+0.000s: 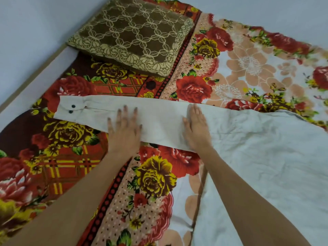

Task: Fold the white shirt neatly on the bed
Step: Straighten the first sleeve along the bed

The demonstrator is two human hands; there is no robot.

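At ten o'clock of the view a pale wall [32,23] met the light edge of the bed [37,82], which ran on a slant from nine o'clock up toward eleven. A floral bedsheet [58,167] covered the mattress. It was dark red and plaid with yellow roses on the left, and paler with peach blossoms toward two o'clock.

Just left of centre, at nine o'clock from both hands, the cuff [65,112] of a long sleeve [159,119] lay flat on the sheet, with two dark buttons [73,106] near its end. At twelve o'clock from the cuff, well apart from it, a brown cushion [131,36] with a cream lattice pattern rested on the sheet.

The left hand [124,128] lay palm down on the middle of the sleeve, its fingers straight and spread wide, a little blurred. At three o'clock from it the right hand [197,128] pressed flat on the same sleeve with its fingers straight and close together, just where the sleeve met the body of the white shirt [266,157]. The shirt's body spread wrinkled over the bed from the centre toward three and five o'clock, running out of the picture there.

The bare forearms [79,192] came in from seven and five o'clock.
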